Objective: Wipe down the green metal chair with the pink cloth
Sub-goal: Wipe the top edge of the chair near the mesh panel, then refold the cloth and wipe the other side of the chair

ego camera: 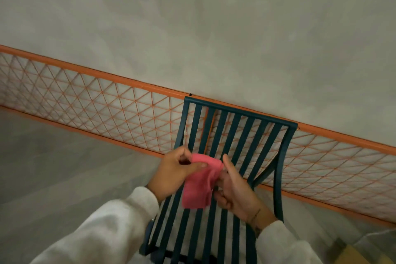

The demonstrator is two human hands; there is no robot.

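Observation:
The dark green metal chair [240,128] with slatted back and seat stands in front of me, its back against an orange mesh fence. A pink cloth [199,186] hangs folded above the seat slats, held between both hands. My left hand [173,171] pinches its upper left edge between thumb and fingers. My right hand [235,188] grips the cloth's right side, thumb pointing up. Both hands hover over the joint of seat and backrest; the cloth hides part of the slats beneath it.
A low orange mesh fence [96,100] runs diagonally behind the chair along a grey plastered wall [214,17]. Grey concrete floor [53,178] lies to the left. A cardboard-coloured object [360,256] shows at the bottom right corner.

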